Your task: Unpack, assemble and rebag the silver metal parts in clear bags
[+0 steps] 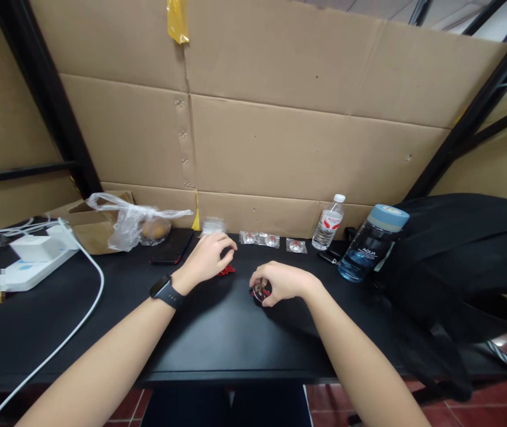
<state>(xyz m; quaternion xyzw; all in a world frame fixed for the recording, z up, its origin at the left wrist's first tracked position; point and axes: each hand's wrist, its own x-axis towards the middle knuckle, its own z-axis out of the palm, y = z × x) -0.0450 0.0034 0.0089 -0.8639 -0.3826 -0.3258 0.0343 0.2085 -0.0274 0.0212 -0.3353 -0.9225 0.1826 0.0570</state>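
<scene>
My left hand (pixel 211 255), with a dark watch on its wrist, reaches over the black table, thumb apart from the fingers and nothing visible between them. Just beyond its fingertips lies a blurred stack of clear plastic packets (pixel 213 226). Some red cord or small red pieces (pixel 227 270) show beneath the thumb. The fingers and thumb of my right hand (pixel 280 281) curve round a small round dark container (pixel 261 290) on the tabletop. Red and light bits show in it, too small to name. Its right part is hidden by my hand.
Small clear packets with red marks (pixel 296 245) lie along the back. A water bottle (pixel 328 223), blue-lidded bottle (pixel 371 243) and black backpack (pixel 462 267) stand right. Left are a plastic bag of fruit (pixel 153 228), dark flat case (pixel 169 248) and power strip (pixel 35 270) with white cable.
</scene>
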